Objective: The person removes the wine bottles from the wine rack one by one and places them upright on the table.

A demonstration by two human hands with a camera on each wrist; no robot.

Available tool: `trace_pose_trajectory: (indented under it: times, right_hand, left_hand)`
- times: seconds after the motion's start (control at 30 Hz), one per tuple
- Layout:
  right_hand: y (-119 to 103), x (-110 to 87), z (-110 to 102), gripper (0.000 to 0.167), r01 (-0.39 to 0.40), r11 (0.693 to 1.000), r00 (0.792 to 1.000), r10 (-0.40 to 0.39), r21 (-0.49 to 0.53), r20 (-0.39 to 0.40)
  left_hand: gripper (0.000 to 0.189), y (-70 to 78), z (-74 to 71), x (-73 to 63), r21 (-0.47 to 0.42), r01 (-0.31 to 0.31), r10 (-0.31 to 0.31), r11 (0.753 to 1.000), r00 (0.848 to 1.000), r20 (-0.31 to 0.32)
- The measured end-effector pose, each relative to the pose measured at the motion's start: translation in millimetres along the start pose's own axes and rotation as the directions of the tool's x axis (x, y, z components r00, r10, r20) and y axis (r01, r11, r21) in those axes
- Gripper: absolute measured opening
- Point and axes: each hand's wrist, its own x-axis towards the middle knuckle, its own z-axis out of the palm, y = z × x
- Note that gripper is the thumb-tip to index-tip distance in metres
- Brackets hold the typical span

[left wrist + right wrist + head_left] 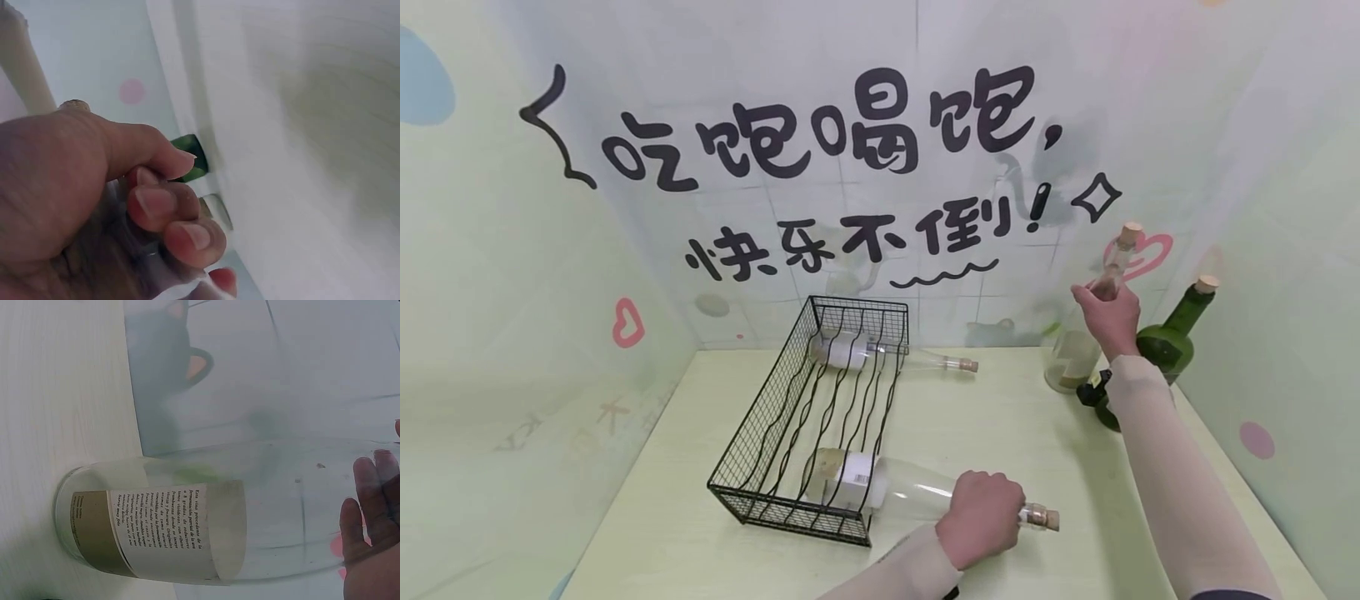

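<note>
The left hand (981, 515) grips the neck of a lying bottle (917, 487), its base in the rack (805, 517); the right hand (1111, 318) grips an upright bottle (1072, 357) on the table (1007, 425), near the green bottle (1167, 343)
</note>
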Motion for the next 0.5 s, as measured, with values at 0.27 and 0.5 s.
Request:
trace_pose_trajectory:
  times: [0.27, 0.5]
  right_hand:
    - [-0.2, -2.3, -0.5, 0.034, 0.018, 1.0, 1.0, -0.018, -0.003, -0.002]
    - [0.0, -3.3, 0.1, 0.033, 0.017, 1.0, 1.0, -0.017, 0.004, -0.003]
  left_hand:
    - [0.038, 12.1, -19.4, 6.4, -0.031, -0.043, 0.041, 0.999, 0.996, -0.084]
    - [0.041, 19.0, -36.7, 11.1, -0.063, -0.101, 0.088, 0.993, 0.981, -0.173]
